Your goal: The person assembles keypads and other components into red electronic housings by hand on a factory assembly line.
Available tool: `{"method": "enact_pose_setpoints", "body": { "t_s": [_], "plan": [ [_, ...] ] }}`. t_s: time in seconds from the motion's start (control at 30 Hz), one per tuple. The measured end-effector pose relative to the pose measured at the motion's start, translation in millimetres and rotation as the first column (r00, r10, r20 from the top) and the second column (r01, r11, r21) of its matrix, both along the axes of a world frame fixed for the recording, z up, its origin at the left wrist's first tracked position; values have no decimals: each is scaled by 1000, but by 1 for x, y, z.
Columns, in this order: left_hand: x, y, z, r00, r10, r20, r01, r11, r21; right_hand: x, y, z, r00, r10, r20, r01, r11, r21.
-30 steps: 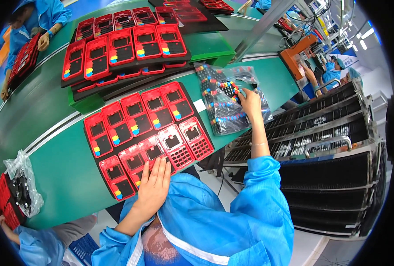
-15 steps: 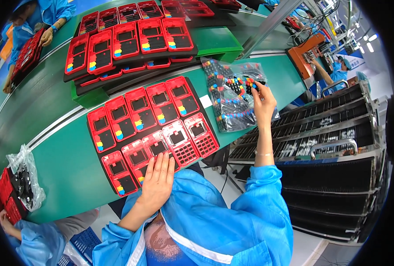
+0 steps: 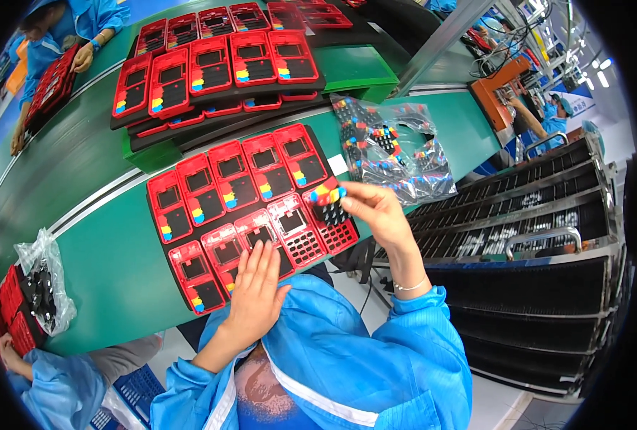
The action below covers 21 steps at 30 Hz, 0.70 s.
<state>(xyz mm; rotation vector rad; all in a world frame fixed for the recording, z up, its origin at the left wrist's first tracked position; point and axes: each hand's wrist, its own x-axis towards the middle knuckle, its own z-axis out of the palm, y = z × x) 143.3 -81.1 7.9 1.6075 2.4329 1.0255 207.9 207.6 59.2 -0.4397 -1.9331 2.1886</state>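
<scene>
My right hand point(image 3: 381, 216) pinches a rubber keypad point(image 3: 331, 203) with black, red, yellow and blue keys. It hangs over the upper part of a red housing point(image 3: 341, 239) whose key holes show uncovered, at the near right of a black tray point(image 3: 242, 210). Lying with fingers stretched out, my left hand point(image 3: 257, 292) rests on another red housing point(image 3: 260, 234) in the near row. Between these two, a third housing point(image 3: 290, 218) also has bare key holes. Other housings on the tray hold black keypads with yellow and blue keys.
A clear plastic bag point(image 3: 413, 161) of keypads lies to the right on the green table point(image 3: 114, 261). Stacked trays of red housings point(image 3: 209, 66) stand behind on a green box point(image 3: 365, 75). Black slotted racks point(image 3: 526, 287) stand at right. Co-workers sit far left point(image 3: 82, 57) and near left point(image 3: 68, 390).
My right hand has come left from the plastic bag to the tray's right end, carrying a keypad. My left hand stays flat on nearly the same spot.
</scene>
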Motion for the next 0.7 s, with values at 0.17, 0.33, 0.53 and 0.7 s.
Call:
{"method": "enact_pose_setpoints", "body": {
  "t_s": [0.17,0.33,0.53,0.7],
  "plan": [
    [-12,12,15,328,-174,928,-311,908,280,0,-47,2,941,318,116,-333,932,140],
    [-25,3,-8,112,-260,959,-409,867,283,1,-59,2,982,188,2,-173,901,397],
    [-26,-10,-8,124,-227,966,-491,832,259,7,-61,-9,886,272,-375,255,389,885],
    [-25,-18,-9,166,-177,970,-518,821,239,27,-62,-31,865,443,-237,227,75,971]
  ]
}}
